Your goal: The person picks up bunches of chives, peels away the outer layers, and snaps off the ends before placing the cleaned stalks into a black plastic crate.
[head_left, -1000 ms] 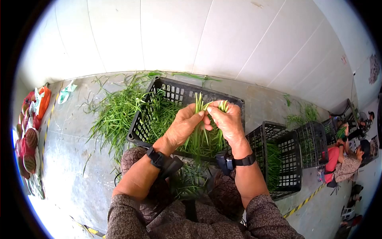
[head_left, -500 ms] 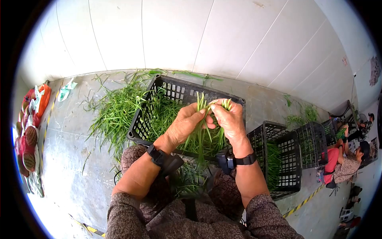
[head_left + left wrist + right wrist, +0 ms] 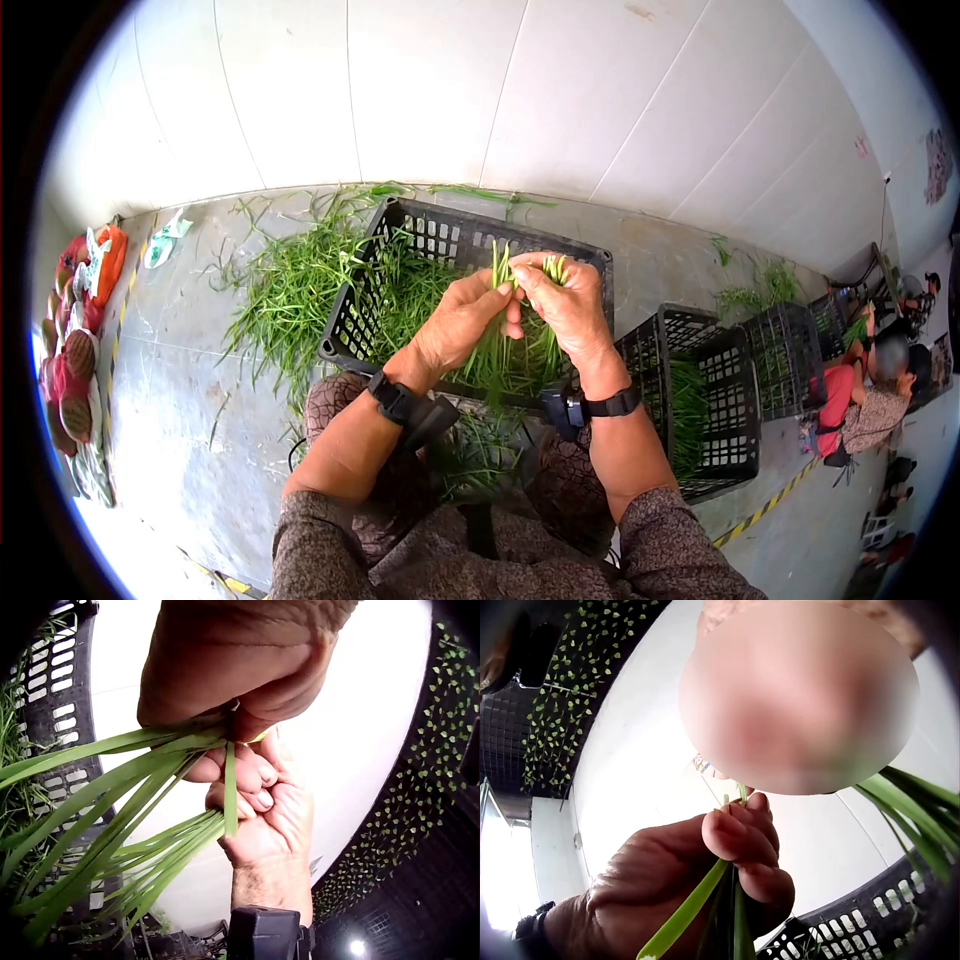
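Note:
Over the near crate, my two hands meet at the fingertips. My left hand [image 3: 460, 318] pinches a small bunch of garlic chives [image 3: 501, 268] between thumb and fingers, pale stem ends up and leaves trailing down. In my right hand [image 3: 572, 305] is a second bunch of garlic chives [image 3: 556, 268], its cut ends showing above the fingers. The left wrist view has leaves [image 3: 97, 787] fanning out from the left hand and a thinner bundle [image 3: 169, 847] under the curled right fingers. A blurred patch covers most of the right hand in the right wrist view.
Loose greens fill part of the black crate [image 3: 345, 320] and lie heaped on the floor [image 3: 285, 295] to its left. More black crates [image 3: 735, 400] stand at right, near another seated person [image 3: 870, 420]. Red bags [image 3: 80, 345] lie far left. A white wall [image 3: 430, 90] rises behind.
Half a second ago a pale strand stretched between the fingertips and a long leaf hung below them; now neither shows there. Both hands stay nearly in place, still gripping their bunches.

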The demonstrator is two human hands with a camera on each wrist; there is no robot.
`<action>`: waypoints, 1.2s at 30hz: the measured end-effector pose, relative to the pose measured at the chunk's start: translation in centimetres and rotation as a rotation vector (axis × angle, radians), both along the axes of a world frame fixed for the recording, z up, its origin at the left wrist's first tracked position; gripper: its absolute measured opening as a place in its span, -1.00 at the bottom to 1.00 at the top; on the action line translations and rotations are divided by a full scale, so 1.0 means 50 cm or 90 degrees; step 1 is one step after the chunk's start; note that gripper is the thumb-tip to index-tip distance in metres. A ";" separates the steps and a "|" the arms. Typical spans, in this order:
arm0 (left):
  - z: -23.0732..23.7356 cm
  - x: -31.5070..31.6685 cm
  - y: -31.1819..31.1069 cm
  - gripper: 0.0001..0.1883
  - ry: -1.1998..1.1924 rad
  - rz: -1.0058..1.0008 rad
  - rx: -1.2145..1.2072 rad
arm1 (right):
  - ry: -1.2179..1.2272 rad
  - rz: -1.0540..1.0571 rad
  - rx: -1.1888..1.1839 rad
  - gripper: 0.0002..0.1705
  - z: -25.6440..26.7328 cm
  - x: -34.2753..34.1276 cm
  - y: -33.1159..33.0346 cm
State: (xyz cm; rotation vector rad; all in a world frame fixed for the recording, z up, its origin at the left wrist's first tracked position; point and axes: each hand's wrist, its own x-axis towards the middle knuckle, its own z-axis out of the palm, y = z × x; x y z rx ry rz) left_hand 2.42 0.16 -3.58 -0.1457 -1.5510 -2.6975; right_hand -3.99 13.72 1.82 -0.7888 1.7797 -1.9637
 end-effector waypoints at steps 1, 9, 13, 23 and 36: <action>-0.001 0.000 0.000 -0.82 0.003 -0.005 0.000 | -0.007 0.000 -0.005 -0.82 0.003 0.003 0.000; -0.001 0.005 -0.001 -0.80 -0.016 -0.016 -0.018 | 0.020 -0.149 -0.059 -0.74 -0.029 -0.037 0.017; 0.001 0.006 -0.005 -0.79 -0.034 -0.008 -0.036 | -0.047 -0.251 -0.123 -0.65 -0.017 -0.054 0.032; -0.011 0.001 -0.050 -0.79 -0.145 0.100 -0.229 | -0.140 -0.418 -0.255 -0.69 -0.019 -0.124 0.082; 0.002 0.001 -0.062 -0.80 -0.065 0.141 -0.105 | -0.222 -0.176 -0.251 -0.68 -0.032 -0.125 0.093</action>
